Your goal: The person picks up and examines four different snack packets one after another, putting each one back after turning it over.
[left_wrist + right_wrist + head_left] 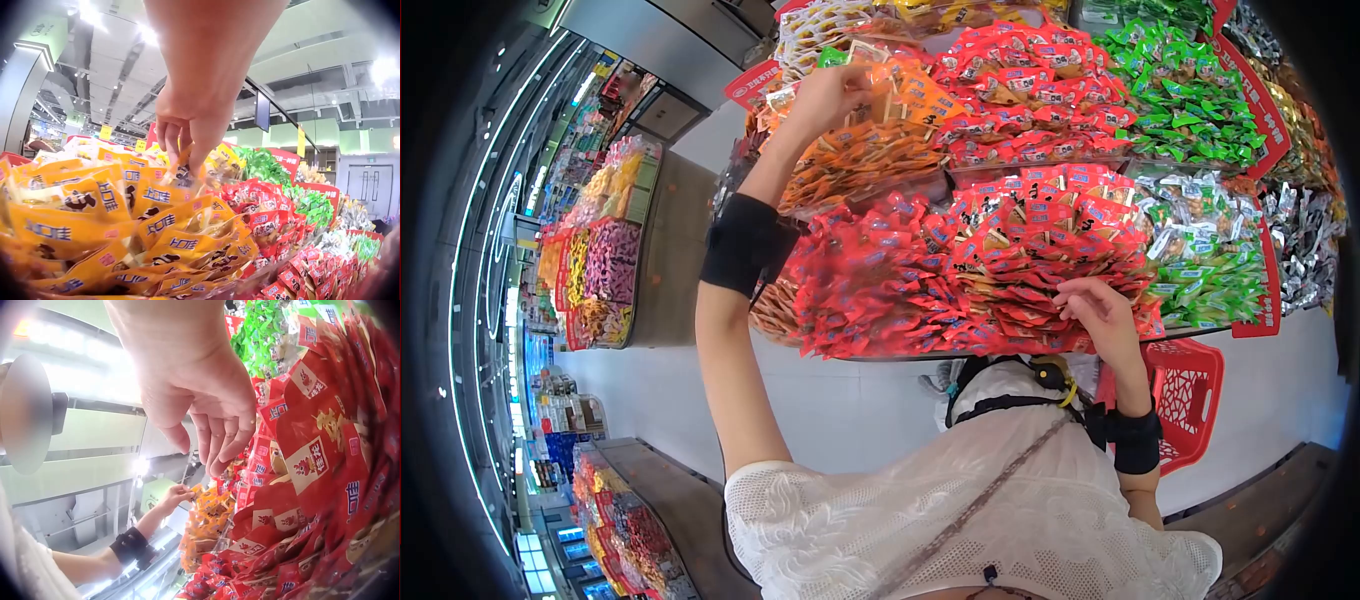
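Observation:
My left hand [832, 98] reaches to the far left of the display, over a heap of orange snack packets [850, 160]. In the left wrist view, thumb and fingers pinch an orange snack packet [184, 174] near the top of that heap. My right hand [1100, 315] hovers at the near edge, beside stacked red snack packets [1040, 235]. Its fingers [215, 434] hang loosely curved with nothing between them, as the right wrist view shows, close to the red packets.
Green packets [1180, 90] and white-and-green packets [1200, 215] fill bins on the right. A red shopping basket [1190, 400] stands below the display's front edge. Other snack stands [615, 250] are off to the left, across the aisle floor [820, 400].

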The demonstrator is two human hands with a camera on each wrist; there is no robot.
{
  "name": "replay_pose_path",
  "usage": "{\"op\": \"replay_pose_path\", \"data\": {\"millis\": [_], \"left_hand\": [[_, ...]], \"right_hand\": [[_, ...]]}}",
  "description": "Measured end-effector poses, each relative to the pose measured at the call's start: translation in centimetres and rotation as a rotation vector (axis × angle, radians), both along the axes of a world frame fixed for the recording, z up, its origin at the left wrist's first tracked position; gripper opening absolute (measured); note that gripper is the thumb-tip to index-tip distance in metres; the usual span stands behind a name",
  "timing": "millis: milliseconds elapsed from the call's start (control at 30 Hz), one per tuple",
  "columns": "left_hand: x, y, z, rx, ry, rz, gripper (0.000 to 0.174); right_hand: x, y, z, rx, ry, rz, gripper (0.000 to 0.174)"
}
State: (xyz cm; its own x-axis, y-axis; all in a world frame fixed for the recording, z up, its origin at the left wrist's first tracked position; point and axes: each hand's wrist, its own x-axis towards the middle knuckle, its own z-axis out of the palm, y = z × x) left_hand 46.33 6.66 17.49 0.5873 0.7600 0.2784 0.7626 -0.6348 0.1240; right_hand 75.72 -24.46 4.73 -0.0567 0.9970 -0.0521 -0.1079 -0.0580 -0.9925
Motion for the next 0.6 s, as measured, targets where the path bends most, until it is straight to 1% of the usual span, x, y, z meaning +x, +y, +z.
{"op": "replay_pose_path", "data": {"millis": [100, 200, 367, 500, 600], "left_hand": [[-1.4, -0.6, -0.3, -0.096, -0.156, 0.098, 0.015], [-1.5, -2.1, -0.8, -0.162, -0.248, 0.134, 0.016], [-1.5, -1.1, -2.3, -0.178, -0.195, 0.090, 0.015], [-1.2, -0.9, -2.3, -0.150, -0.141, 0.085, 0.015], [-1.3, -0.7, -2.2, -0.175, -0.104, 0.063, 0.015]], "right_hand": [[0.1, 0.0, -0.1, -0.006, 0.005, 0.009, 0.019], [0.1, 0.1, -0.2, -0.005, 0.007, 0.018, 0.019], [0.0, 0.1, 0.0, -0.010, 0.007, 0.028, 0.019], [0.1, 0.0, -0.2, 0.003, 0.029, 0.025, 0.019], [0.1, 0.0, -0.2, -0.006, 0.031, 0.022, 0.019]]}}
